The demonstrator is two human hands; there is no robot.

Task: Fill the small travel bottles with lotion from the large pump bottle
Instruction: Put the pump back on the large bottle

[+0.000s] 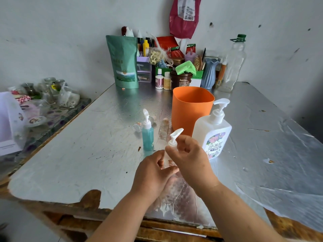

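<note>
**Working the pump cap on a small clear bottle**

The left hand [153, 173] is gripping the clear travel bottle [170, 162] low over the table [87, 145], fingers and thumb curled round its body. The right hand [190, 158] is pinching the collar of the bottle's white pump cap [174, 137], fingertips clamped on it. The bottle is looking empty, so this is likely unscrewing before filling; the turn direction can't be told.

The large pump bottle [214, 135] is standing just right of the hands, beside the orange cup [190, 109]. A teal travel bottle [148, 137] is standing capped to the left, and another clear bottle [163, 127] is sitting behind.

Next is likely lifting the cap off, then bringing the open neck under the big pump's nozzle.
</note>
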